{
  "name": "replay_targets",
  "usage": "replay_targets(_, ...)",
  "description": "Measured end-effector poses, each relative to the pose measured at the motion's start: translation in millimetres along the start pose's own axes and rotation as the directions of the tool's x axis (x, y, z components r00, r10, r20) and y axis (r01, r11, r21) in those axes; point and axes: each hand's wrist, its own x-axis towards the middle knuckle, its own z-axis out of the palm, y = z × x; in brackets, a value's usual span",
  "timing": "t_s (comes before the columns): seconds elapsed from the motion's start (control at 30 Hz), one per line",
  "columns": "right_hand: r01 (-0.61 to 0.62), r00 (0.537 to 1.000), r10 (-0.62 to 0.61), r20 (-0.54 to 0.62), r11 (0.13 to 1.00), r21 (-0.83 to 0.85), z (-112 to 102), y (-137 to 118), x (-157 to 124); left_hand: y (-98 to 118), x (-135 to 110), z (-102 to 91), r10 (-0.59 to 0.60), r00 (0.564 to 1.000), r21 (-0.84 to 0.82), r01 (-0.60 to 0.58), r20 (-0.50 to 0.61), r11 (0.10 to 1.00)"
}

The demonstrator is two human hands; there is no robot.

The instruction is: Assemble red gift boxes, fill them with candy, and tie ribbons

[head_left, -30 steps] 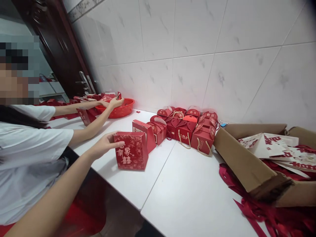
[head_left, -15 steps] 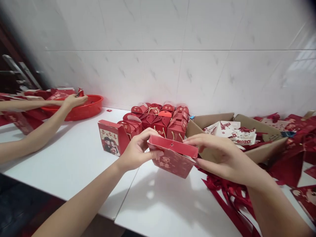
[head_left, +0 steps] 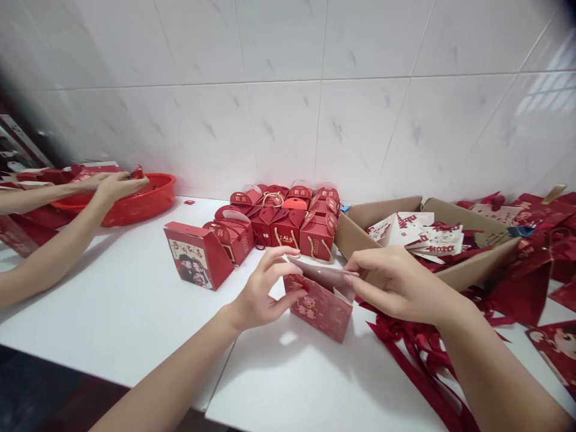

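Observation:
A red paper gift box with pale gold print is between my hands over the white table, its top raised and its opening showing. My left hand grips its left upper corner, thumb at the front panel and fingers on the raised flap. My right hand pinches the flap's right end between thumb and fingers. To the left stands another red box with a cartoon couple on its face. Behind are several small red boxes with rope handles.
On the right is an open cardboard carton with white and red printed cards. Dark red ribbons lie before it. At the left, a co-worker's hands are over a red plastic basin. A tiled wall stands behind.
The box's top flap, earlier folded over as a red strip, now stands up and the opening shows. My right hand now pinches the flap. The view has shifted slightly.

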Motion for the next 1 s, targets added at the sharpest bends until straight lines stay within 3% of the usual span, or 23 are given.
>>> replay_targets(0.1, -0.013, 1.000, 0.013, 0.002, 1.000, 0.024, 4, -7, -1, 12, 1, -4.3, 0.015, 0.995, 0.027, -0.017, 0.101, 0.999)
replay_targets(0.23, -0.054, 0.998, 0.054, 0.015, 0.997, -0.049, 8, -15, 0, 29, 2, -6.3, 0.066, 0.996, 0.035, -0.068, 0.061, 0.997)
replay_targets(0.33, -0.044, 0.999, 0.045, 0.001, 0.983, -0.176, 9, -15, 0, 38, 2, -8.6, 0.174, 0.983, 0.111, -0.179, 0.051, 0.978)
replay_targets(0.47, -0.016, 1.000, 0.016, 0.000, 0.963, -0.270, 7, -14, -3, 44, 1, -11.8, 0.289, 0.946, 0.139, -0.309, 0.150, 0.941)
replay_targets(0.8, -0.045, 0.999, 0.049, 0.008, 0.963, -0.267, 5, -12, -6, 51, -10, -13.0, 0.210, 0.955, 0.122, -0.239, 0.211, 0.963)
replay_targets(1.0, -0.018, 1.000, 0.018, -0.001, 0.957, -0.289, 5, -15, -5, 50, -2, -18.9, 0.248, 0.946, 0.152, -0.282, 0.209, 0.947)
